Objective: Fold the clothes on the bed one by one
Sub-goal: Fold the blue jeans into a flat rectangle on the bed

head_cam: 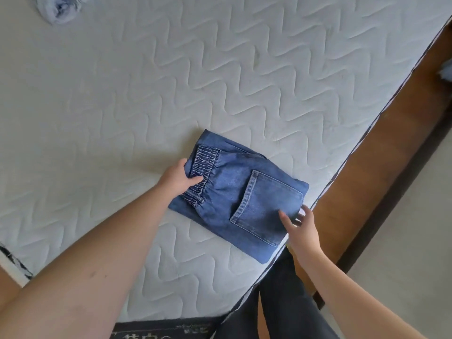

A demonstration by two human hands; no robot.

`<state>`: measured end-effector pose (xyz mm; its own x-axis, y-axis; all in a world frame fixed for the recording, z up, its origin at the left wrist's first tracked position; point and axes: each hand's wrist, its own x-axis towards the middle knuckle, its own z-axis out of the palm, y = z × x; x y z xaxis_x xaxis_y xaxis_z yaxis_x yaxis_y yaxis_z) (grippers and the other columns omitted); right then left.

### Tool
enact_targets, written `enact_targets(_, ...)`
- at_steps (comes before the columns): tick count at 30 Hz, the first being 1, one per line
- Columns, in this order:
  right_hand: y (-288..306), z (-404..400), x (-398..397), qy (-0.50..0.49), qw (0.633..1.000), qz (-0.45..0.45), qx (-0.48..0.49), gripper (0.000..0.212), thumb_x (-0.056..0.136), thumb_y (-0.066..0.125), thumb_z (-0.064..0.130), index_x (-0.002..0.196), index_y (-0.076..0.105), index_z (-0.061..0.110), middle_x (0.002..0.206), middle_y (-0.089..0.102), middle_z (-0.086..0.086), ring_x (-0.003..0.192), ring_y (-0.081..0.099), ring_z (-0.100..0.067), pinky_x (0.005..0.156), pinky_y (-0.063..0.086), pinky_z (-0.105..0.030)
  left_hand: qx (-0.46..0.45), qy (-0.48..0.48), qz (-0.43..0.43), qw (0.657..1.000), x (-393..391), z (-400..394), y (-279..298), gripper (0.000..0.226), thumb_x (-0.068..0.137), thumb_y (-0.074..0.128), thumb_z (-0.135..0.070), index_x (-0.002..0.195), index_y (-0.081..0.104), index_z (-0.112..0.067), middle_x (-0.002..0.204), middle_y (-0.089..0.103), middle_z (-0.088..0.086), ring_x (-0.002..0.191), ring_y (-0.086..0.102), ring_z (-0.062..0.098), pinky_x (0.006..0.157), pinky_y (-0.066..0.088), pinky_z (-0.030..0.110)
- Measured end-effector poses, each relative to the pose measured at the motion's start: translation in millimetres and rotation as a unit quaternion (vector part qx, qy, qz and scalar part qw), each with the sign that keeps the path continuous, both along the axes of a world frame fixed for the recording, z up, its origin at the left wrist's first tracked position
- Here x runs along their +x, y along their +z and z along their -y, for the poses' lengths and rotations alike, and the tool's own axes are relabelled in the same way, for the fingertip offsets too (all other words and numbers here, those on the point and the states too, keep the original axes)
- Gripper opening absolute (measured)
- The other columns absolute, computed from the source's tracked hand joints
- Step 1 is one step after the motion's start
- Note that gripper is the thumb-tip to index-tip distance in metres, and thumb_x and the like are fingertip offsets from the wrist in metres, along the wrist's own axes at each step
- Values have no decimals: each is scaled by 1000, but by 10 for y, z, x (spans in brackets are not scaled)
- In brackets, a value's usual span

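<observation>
A pair of blue denim jeans [234, 192] lies folded into a compact rectangle near the right edge of the white quilted mattress [122, 106], back pocket and elastic waistband facing up. My left hand [178, 179] grips the waistband end, thumb on top and fingers tucked under the fold. At the jeans' right corner, by the mattress edge, my right hand [300, 226] has its fingers spread and its fingertips touching the denim. A crumpled light blue garment [61, 8] sits at the far top left of the mattress.
A brown wooden bed frame [381, 167] runs along the mattress's right side, with pale floor [403, 265] beyond. My dark trousers [281, 302] show below the mattress corner. A bit of bluish cloth [446, 69] lies at the right frame edge.
</observation>
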<state>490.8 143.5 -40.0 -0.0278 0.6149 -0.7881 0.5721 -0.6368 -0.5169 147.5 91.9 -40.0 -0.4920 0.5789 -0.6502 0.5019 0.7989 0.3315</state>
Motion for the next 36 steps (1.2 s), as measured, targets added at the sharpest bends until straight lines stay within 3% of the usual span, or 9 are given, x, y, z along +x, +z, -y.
enact_targets(3,-79,-158,-18,-52,997,-55,14,88,74,73,58,146,29,33,122,56,10,108,59,-11,93,51,-36,51,79,37,995,13,-175,-129,71,73,78,-55,129,48,-22,104,55,-15,93,57,13,75,42,29)
enact_targets(11,-399,-381,-52,-128,990,-41,34,70,63,87,50,120,53,27,107,67,7,97,67,-15,88,57,-42,99,105,78,986,-122,-502,-365,56,79,81,-32,128,55,-21,101,64,-11,79,58,-1,59,42,19)
enact_targets(14,-480,-363,-28,-145,989,-20,37,68,65,87,48,119,54,25,105,67,6,96,67,-17,88,57,-41,99,100,90,986,-111,-536,-441,52,83,78,-31,128,55,-18,111,66,-1,88,64,13,73,53,30)
enact_targets(17,-490,-367,-98,-108,991,43,65,66,71,81,51,123,51,23,105,64,8,99,64,-19,85,53,-36,75,76,74,992,-69,-561,-462,47,89,70,-34,129,53,-15,117,65,4,98,62,22,84,50,35)
enact_targets(20,-389,-283,-133,-45,986,111,117,71,80,72,53,136,42,19,119,55,3,111,59,-25,94,49,-44,66,10,-14,998,33,-522,-366,51,94,62,-41,134,47,-14,125,59,6,113,57,28,92,47,40)
enact_targets(23,-254,-164,-157,69,931,165,318,66,92,62,38,146,34,12,141,46,-10,130,45,-29,109,33,-47,225,-54,-213,949,315,-358,-193,47,98,52,-27,142,43,-12,137,52,11,127,47,29,105,40,46)
enact_targets(26,-222,-150,-354,230,856,125,447,60,97,55,24,149,33,7,151,39,-11,143,32,-26,117,20,-43,333,-153,-271,890,667,-147,-178,43,98,45,-18,140,47,-10,142,50,10,132,46,28,108,37,46)
enact_targets(31,-438,-376,-776,485,732,111,466,59,101,36,34,153,27,10,160,26,-6,148,23,-23,122,14,-41,283,-287,-306,862,800,110,-532,54,104,38,-31,153,30,-11,161,24,7,148,26,22,119,24,48)
enact_targets(36,-885,-539,-844,548,712,186,399,68,102,16,50,157,9,11,164,7,-6,151,8,-19,122,7,-37,199,-325,-256,889,578,-5,-939,61,103,23,-43,158,14,-17,166,6,1,152,7,16,122,12,48)
